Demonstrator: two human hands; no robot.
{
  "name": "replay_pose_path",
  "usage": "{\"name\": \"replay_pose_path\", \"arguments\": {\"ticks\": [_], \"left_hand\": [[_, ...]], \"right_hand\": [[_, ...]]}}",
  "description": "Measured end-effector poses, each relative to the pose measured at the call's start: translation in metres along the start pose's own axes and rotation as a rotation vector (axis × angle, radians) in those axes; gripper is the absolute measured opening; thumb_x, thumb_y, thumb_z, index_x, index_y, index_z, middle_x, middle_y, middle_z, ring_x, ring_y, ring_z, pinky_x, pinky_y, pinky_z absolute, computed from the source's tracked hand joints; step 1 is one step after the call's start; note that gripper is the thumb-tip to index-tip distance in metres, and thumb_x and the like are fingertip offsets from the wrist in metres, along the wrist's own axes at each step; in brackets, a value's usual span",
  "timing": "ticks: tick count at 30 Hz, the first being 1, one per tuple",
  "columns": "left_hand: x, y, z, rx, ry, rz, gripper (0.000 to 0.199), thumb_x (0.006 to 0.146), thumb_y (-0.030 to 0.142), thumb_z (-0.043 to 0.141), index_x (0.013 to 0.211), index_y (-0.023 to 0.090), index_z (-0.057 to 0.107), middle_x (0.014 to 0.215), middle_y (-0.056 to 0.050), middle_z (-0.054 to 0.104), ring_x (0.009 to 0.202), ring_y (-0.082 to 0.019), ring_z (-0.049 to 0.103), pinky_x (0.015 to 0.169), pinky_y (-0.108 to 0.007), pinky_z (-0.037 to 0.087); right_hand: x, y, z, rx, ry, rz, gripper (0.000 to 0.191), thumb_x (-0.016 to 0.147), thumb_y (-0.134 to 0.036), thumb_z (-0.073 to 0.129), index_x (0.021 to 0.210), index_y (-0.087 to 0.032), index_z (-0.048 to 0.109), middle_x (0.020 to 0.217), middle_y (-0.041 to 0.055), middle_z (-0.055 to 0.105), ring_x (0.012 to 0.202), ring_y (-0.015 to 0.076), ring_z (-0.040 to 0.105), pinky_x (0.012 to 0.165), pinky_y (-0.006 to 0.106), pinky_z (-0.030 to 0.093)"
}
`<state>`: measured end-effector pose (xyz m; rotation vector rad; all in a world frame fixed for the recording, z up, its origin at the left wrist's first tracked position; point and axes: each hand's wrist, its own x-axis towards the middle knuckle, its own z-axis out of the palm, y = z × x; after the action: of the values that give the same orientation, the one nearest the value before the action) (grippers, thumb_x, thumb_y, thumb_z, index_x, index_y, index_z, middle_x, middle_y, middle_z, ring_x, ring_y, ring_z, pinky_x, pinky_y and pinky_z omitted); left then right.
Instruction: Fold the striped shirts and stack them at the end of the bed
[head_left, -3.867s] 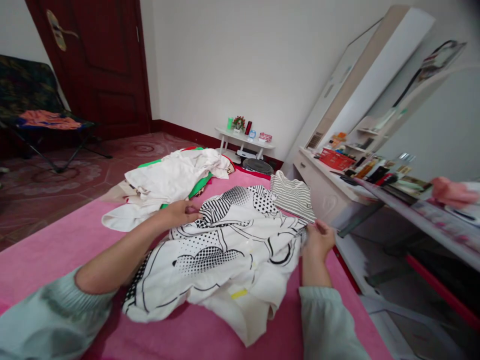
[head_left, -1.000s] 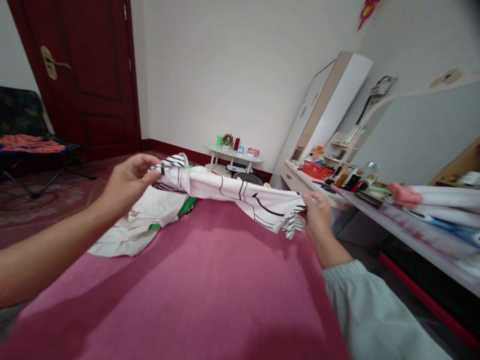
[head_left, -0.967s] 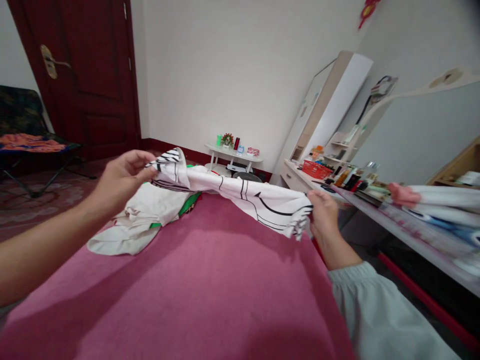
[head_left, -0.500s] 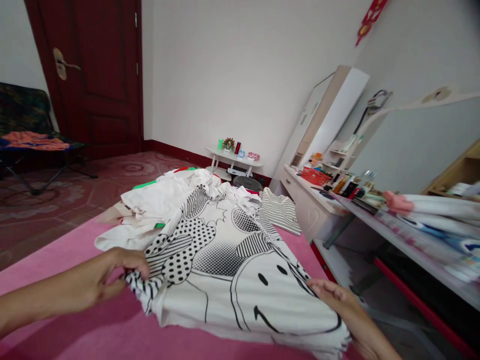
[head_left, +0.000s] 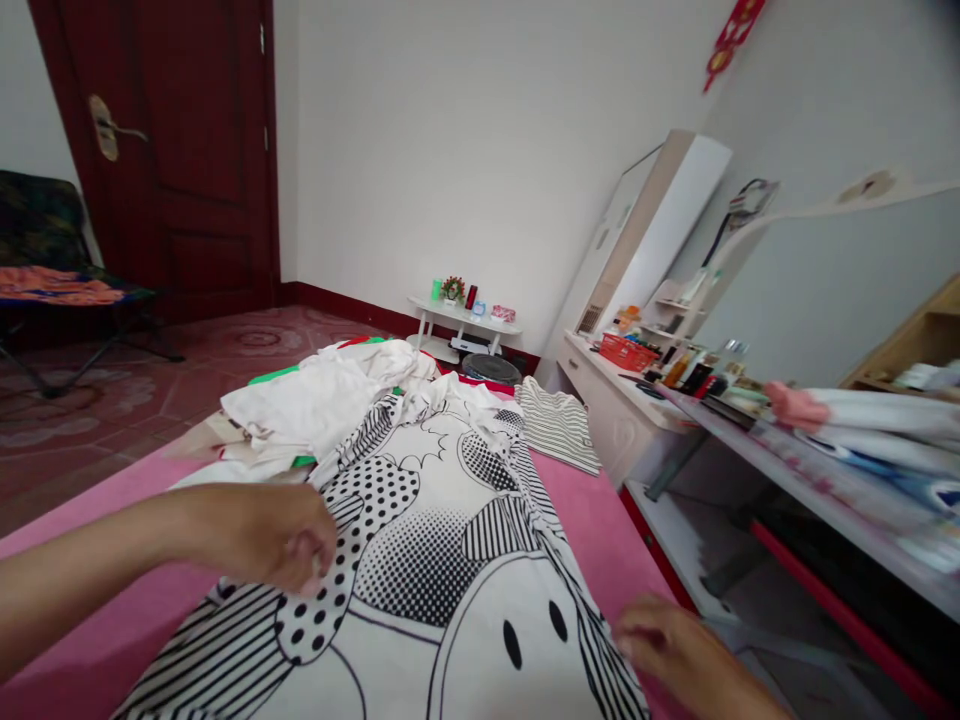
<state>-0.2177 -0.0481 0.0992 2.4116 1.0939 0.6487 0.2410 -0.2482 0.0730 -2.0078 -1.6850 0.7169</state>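
A white garment with black stripes, dots and a smiling-face print [head_left: 405,560] lies spread over the pink bed cover [head_left: 600,530]. Over its left part is my left hand [head_left: 289,540], fingers curled together; what they hold, if anything, is hidden. At the garment's right edge, my right hand [head_left: 667,640] has its fingers bent and blurred, and whether it grips the cloth is unclear. White clothes [head_left: 322,395] are heaped at the far left of the bed. A striped folded shirt [head_left: 559,425] rests at the far right.
Right of the bed stand a white dresser [head_left: 622,400] with bottles and a red basket [head_left: 628,352], and a shelf [head_left: 757,460] holding folded cloths. A low white table [head_left: 457,316] is by the back wall. A folding chair [head_left: 60,290] stands at the left.
The garment's near part has been let down and spread flatter toward me. My left hand has moved right and off the bunched left edge; my right hand is slightly lower.
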Motion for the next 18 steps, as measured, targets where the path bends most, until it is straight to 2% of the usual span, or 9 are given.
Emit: {"name": "replay_pose_path", "arguments": {"ticks": [1, 2, 3, 6, 8, 10, 12, 14, 18], "left_hand": [[0.02, 0.01, 0.01, -0.046, -0.352, 0.075, 0.029, 0.067, 0.05, 0.063, 0.073, 0.023, 0.072, 0.056, 0.005, 0.064, 0.053, -0.013, 0.059, 0.05, -0.019, 0.044], [0.042, 0.019, 0.024, -0.067, -0.5, 0.122, 0.03, 0.077, 0.046, 0.055, 0.085, 0.023, 0.072, 0.07, 0.002, 0.07, 0.065, -0.015, 0.064, 0.058, -0.022, 0.047], [0.065, 0.025, 0.04, -0.059, -0.482, 0.133, 0.032, 0.08, 0.042, 0.052, 0.097, 0.023, 0.071, 0.086, -0.001, 0.072, 0.077, -0.017, 0.066, 0.069, -0.025, 0.05], [0.121, 0.03, 0.098, 0.09, -0.188, 0.051, 0.051, 0.08, 0.034, 0.054, 0.127, 0.016, 0.056, 0.132, -0.013, 0.055, 0.118, -0.025, 0.054, 0.098, -0.035, 0.042], [0.14, 0.024, 0.135, 0.185, -0.104, -0.046, 0.057, 0.084, 0.037, 0.05, 0.134, 0.011, 0.048, 0.143, -0.019, 0.042, 0.129, -0.028, 0.044, 0.105, -0.039, 0.036], [0.144, 0.015, 0.164, 0.273, -0.044, -0.087, 0.059, 0.089, 0.043, 0.042, 0.138, 0.011, 0.043, 0.15, -0.018, 0.032, 0.138, -0.03, 0.029, 0.112, -0.046, 0.023], [0.14, 0.008, 0.18, 0.325, 0.006, -0.086, 0.059, 0.092, 0.046, 0.034, 0.141, 0.014, 0.04, 0.153, -0.015, 0.026, 0.142, -0.03, 0.019, 0.114, -0.051, 0.014], [0.135, 0.005, 0.185, 0.341, 0.025, -0.078, 0.059, 0.093, 0.048, 0.03, 0.142, 0.017, 0.038, 0.154, -0.012, 0.024, 0.143, -0.029, 0.017, 0.115, -0.051, 0.012], [0.134, 0.006, 0.181, 0.354, 0.01, -0.081, 0.06, 0.092, 0.05, 0.03, 0.143, 0.019, 0.038, 0.154, -0.01, 0.025, 0.143, -0.028, 0.017, 0.115, -0.05, 0.014]], "right_hand": [[0.015, -0.007, -0.002, -0.013, 0.047, -0.037, 0.022, 0.072, -0.038, 0.06, 0.061, -0.02, 0.068, 0.069, 0.0043, 0.064, 0.071, 0.0197, 0.058, 0.067, 0.027, 0.044], [0.031, -0.014, -0.003, 0.003, 0.075, -0.072, 0.02, 0.072, -0.036, 0.059, 0.066, -0.02, 0.069, 0.072, 0.0045, 0.065, 0.073, 0.02, 0.059, 0.068, 0.027, 0.044], [0.05, -0.021, -0.001, 0.044, 0.085, -0.109, 0.02, 0.072, -0.035, 0.058, 0.071, -0.019, 0.07, 0.075, 0.0049, 0.067, 0.075, 0.0203, 0.06, 0.07, 0.028, 0.045], [0.11, -0.035, 0.014, 0.167, 0.151, -0.145, 0.024, 0.069, -0.032, 0.057, 0.081, -0.016, 0.07, 0.081, 0.0073, 0.069, 0.079, 0.0218, 0.063, 0.074, 0.03, 0.047], [0.15, -0.038, 0.026, 0.178, 0.249, -0.166, 0.025, 0.068, -0.029, 0.056, 0.083, -0.014, 0.07, 0.084, 0.0083, 0.07, 0.081, 0.0224, 0.063, 0.077, 0.032, 0.048], [0.186, -0.039, 0.036, 0.143, 0.355, -0.191, 0.023, 0.068, -0.024, 0.055, 0.083, -0.015, 0.069, 0.087, 0.0081, 0.07, 0.084, 0.0219, 0.064, 0.08, 0.033, 0.048], [0.217, -0.041, 0.043, 0.09, 0.425, -0.193, 0.024, 0.069, -0.02, 0.052, 0.087, -0.016, 0.068, 0.092, 0.0075, 0.07, 0.087, 0.0203, 0.064, 0.083, 0.032, 0.048], [0.242, -0.046, 0.049, 0.011, 0.457, -0.156, 0.026, 0.072, -0.02, 0.052, 0.093, -0.015, 0.067, 0.099, 0.008, 0.069, 0.089, 0.0191, 0.063, 0.083, 0.03, 0.047], [0.274, -0.06, 0.065, -0.244, 0.417, -0.023, 0.046, 0.072, -0.04, 0.064, 0.109, -0.014, 0.061, 0.109, 0.0118, 0.065, 0.097, 0.0239, 0.062, 0.082, 0.032, 0.045]]}}
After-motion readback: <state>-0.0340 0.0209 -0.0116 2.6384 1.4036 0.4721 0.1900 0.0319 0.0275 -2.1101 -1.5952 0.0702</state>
